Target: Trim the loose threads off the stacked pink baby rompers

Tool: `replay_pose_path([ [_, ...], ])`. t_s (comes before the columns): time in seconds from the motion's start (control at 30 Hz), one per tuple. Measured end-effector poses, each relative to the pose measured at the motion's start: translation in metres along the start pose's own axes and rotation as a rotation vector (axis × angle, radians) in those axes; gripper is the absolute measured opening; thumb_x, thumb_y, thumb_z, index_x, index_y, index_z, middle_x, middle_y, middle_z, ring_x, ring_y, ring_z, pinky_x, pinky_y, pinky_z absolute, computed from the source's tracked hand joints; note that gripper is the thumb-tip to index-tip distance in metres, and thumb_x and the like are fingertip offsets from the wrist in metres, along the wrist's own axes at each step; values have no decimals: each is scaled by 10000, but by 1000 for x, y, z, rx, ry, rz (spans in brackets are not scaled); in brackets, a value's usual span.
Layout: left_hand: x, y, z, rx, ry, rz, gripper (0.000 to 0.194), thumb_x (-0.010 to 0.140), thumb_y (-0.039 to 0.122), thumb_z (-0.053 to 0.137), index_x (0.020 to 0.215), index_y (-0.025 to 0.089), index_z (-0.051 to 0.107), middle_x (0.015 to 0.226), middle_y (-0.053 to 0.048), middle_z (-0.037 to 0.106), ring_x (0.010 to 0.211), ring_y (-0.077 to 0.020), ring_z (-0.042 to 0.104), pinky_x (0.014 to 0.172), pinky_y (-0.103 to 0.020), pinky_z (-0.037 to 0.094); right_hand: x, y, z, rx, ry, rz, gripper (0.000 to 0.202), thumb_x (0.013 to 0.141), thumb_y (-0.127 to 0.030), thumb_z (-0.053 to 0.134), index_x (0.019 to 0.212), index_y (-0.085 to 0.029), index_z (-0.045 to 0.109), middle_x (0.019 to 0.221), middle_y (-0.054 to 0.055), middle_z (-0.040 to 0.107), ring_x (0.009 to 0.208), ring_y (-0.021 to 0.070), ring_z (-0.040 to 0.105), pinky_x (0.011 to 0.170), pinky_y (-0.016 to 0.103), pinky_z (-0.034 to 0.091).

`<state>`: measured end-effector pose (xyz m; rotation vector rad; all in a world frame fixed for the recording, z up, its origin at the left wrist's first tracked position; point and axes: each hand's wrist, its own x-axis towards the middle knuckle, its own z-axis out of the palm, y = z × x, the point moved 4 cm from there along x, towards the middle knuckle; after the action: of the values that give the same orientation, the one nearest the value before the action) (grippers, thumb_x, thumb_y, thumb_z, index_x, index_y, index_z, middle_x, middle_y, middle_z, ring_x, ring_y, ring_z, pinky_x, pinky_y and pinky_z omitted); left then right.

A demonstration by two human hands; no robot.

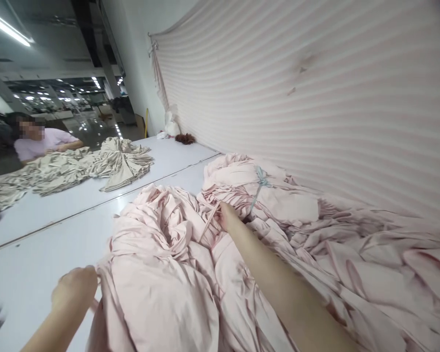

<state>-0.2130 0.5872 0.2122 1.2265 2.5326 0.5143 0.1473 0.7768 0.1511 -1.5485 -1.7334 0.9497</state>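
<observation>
A large heap of pale pink fabric lies bunched on the table in front of me. My right hand reaches over it, fingers closed on a narrow pink fabric strip that is stretched across the heap's far right side. At the heap's left edge, my left hand is closed on pink fabric; its fingertips are mostly turned away, so the exact part gripped is hidden. Just beyond my right hand sits a pink fabric bundle, bound with a blue-green tie.
Grey-beige garments are piled along the table's far left side, with a person behind them. Striped cloth hangs on the right wall. A dark brown bundle and a white bag lie at the far end.
</observation>
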Motion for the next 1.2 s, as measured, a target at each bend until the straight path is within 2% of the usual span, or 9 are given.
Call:
replay_pose_path([
  [0.1, 18, 10, -7, -104, 40, -68, 189, 728, 153, 603, 554, 177, 532, 527, -30, 488, 745, -281, 576, 794, -468, 424, 9, -15, 3, 161, 34, -28, 239, 974, -325, 565, 1131, -147, 593, 1018, 47, 625, 799, 152, 625, 686, 309, 552],
  [0.23, 19, 54, 3, -477, 110, 35, 202, 716, 296, 538, 860, 203, 644, 793, -55, 657, 781, -233, 581, 741, -351, 431, -12, -57, 10, 274, -2, -224, 115, 880, -144, 552, 889, -176, 662, 857, -5, 581, 681, 110, 567, 595, 222, 487],
  [0.43, -24, 133, 80, -971, -176, 279, 398, 606, 481, 646, 875, 190, 677, 810, -45, 685, 818, -207, 617, 764, -321, 502, -81, -133, 24, -48, -257, -973, 170, 877, -140, 558, 907, -204, 713, 955, 35, 653, 927, 178, 589, 888, 316, 462],
  [0.5, -38, 142, 100, -1042, -269, 303, 307, 569, 438, 706, 725, 179, 654, 753, -44, 672, 802, -218, 610, 743, -324, 506, -81, -140, 29, -142, -274, -1026, 148, 871, -165, 583, 896, -205, 724, 920, 37, 679, 976, 205, 574, 937, 347, 435],
  [0.67, -45, 141, 119, -1134, -454, 251, 305, 606, 422, 749, 727, 167, 633, 675, -9, 634, 705, -158, 580, 659, -251, 465, -39, -118, 45, -84, -348, -524, 152, 826, -125, 585, 851, -198, 716, 881, 12, 694, 851, 162, 623, 761, 249, 471],
  [0.73, -37, 134, 120, -1160, -442, 160, 344, 609, 467, 731, 724, 175, 590, 571, 30, 563, 563, -99, 505, 536, -200, 388, -38, -109, 52, -103, -368, -470, 137, 834, -173, 589, 903, -190, 706, 843, 16, 691, 769, 165, 629, 681, 245, 465],
  [0.87, -25, 123, 122, -1164, -460, -10, 343, 633, 450, 709, 746, 179, 532, 485, 69, 470, 402, -47, 368, 409, -170, 213, -62, -94, 61, -234, -323, -630, 244, 851, -166, 567, 1076, -210, 650, 980, 44, 675, 851, 193, 632, 716, 270, 458],
  [1.1, -15, 115, 117, -1049, -551, -200, 303, 886, 359, 591, 680, 159, 493, 555, 78, 416, 449, -44, 372, 429, -177, 295, -97, -96, 67, -746, -183, -1227, 210, 905, -80, 480, 1000, -181, 637, 925, 67, 650, 844, 223, 597, 665, 314, 450],
  [1.2, -16, 116, 108, -1019, -515, -157, 259, 844, 303, 612, 659, 189, 471, 549, 65, 406, 477, -79, 428, 471, -219, 322, -98, -100, 65, -807, -232, -1259, 231, 860, -41, 483, 963, -165, 648, 917, 85, 665, 832, 229, 604, 644, 315, 437],
])
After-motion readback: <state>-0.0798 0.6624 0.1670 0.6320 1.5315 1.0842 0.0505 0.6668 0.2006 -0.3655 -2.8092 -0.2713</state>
